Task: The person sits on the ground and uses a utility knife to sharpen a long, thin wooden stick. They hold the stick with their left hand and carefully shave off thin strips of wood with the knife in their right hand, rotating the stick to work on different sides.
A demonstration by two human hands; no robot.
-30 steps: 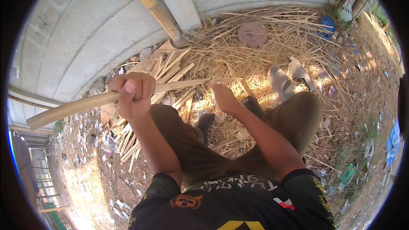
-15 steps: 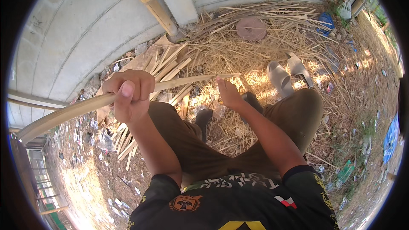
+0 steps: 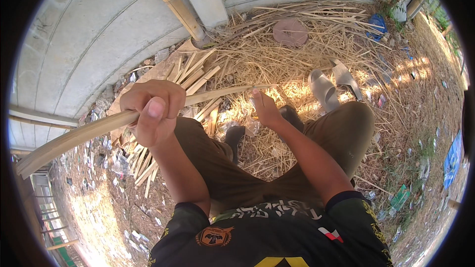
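My left hand [image 3: 154, 111] is closed in a fist around a long, pale bamboo strip [image 3: 74, 141], thumb lying along it. The strip's thick end reaches out past the fist to the far left, and its thinner part runs right, over the litter between my feet. Beside that thinner part, my right hand [image 3: 267, 110] is closed, with its thumb up against the strip. What its fingers grip is mostly hidden, and I cannot make it out. Several split bamboo pieces [image 3: 200, 79] lie in a pile beyond my left hand.
A grey wall [image 3: 109, 29] and a bamboo pole [image 3: 173, 2] stand at the back left. Shavings [image 3: 277, 64] cover the ground ahead, with a round brownish slab [image 3: 290, 32] on them. A pair of sandals [image 3: 324, 90] lies by my right knee, and a blue bag [image 3: 377, 26] lies farther back.
My left hand has risen slightly toward me with the bamboo strip, whose thick end has swung a little lower in the picture. My right hand stays almost in place.
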